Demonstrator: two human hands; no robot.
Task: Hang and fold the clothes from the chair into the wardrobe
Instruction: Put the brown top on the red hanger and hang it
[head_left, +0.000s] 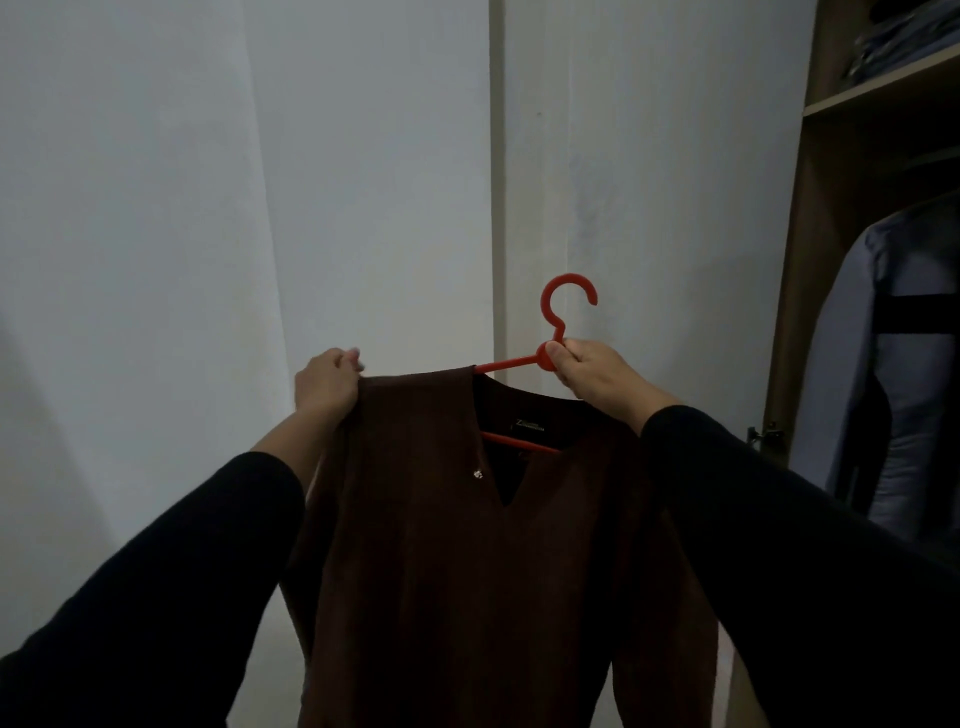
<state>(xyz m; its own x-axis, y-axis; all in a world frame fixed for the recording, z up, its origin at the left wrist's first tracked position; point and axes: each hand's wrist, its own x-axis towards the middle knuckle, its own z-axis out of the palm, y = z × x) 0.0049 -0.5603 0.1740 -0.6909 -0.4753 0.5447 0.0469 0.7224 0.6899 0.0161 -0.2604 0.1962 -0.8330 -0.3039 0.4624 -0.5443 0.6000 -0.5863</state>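
Head camera: a person in black sleeves holds a dark maroon top (467, 561) up in front of a pale wall (208, 182). The right hand (587, 376) grips a red plastic hanger (550, 353) at its neck, just under the hook, fingers and thumb curled round it. The left hand (327, 384) pinches the garment's left shoulder, fingers curled into the fabric at the top edge. The hanger's left arm runs into that shoulder, and its lower bar shows through the V-shaped neckline beside a label. The top hangs down between the forearms, a small pale stud just left of the neckline. At the right edge stands an open wooden wardrobe (810, 260), a blue shirt (893, 374) hanging inside and folded clothes (893, 41) on its upper shelf.
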